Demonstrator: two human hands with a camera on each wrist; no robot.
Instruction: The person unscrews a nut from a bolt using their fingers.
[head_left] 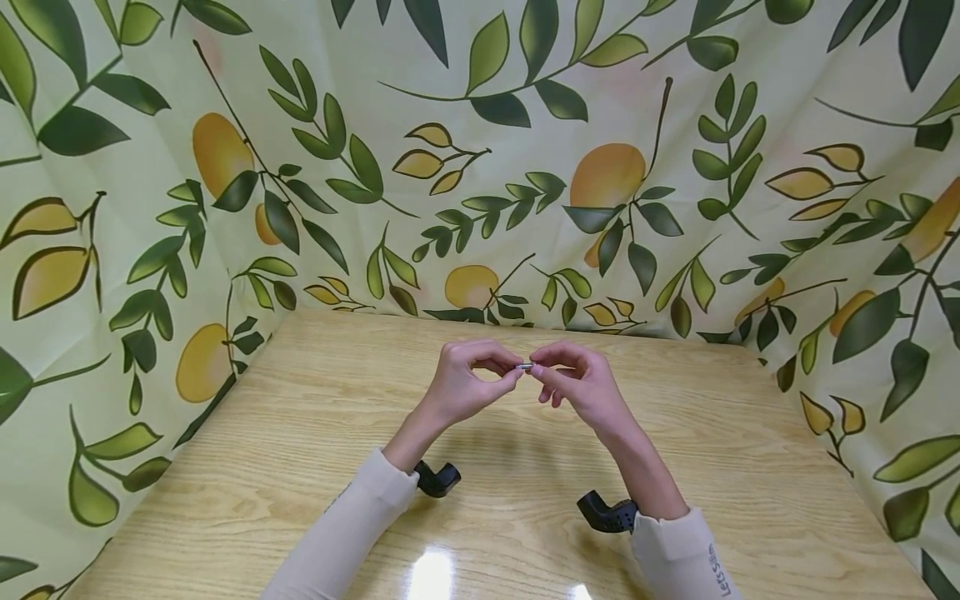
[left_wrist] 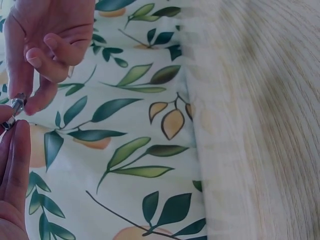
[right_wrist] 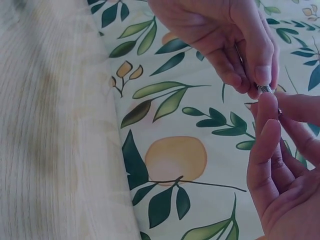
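Over the table, a small silver metal cylinder (head_left: 525, 366) lies sideways between the fingertips of both hands. My left hand (head_left: 463, 383) pinches one end with thumb and fingers, and my right hand (head_left: 583, 385) pinches the other. In the left wrist view the metal cylinder (left_wrist: 18, 106) looks shiny, with a wider part close to the left fingertips. A ridged section of the cylinder (right_wrist: 264, 89) shows in the right wrist view, while the fingers cover much of the rest. The right hand's lower fingers curl loosely below it.
The wooden table (head_left: 360, 400) spreads beneath both hands. A cloth (head_left: 525, 242) printed with leaves and oranges hangs behind it and along both sides. Black curved fittings (head_left: 438, 479) stick out at both wrists, beside the light sleeves (head_left: 360, 517).
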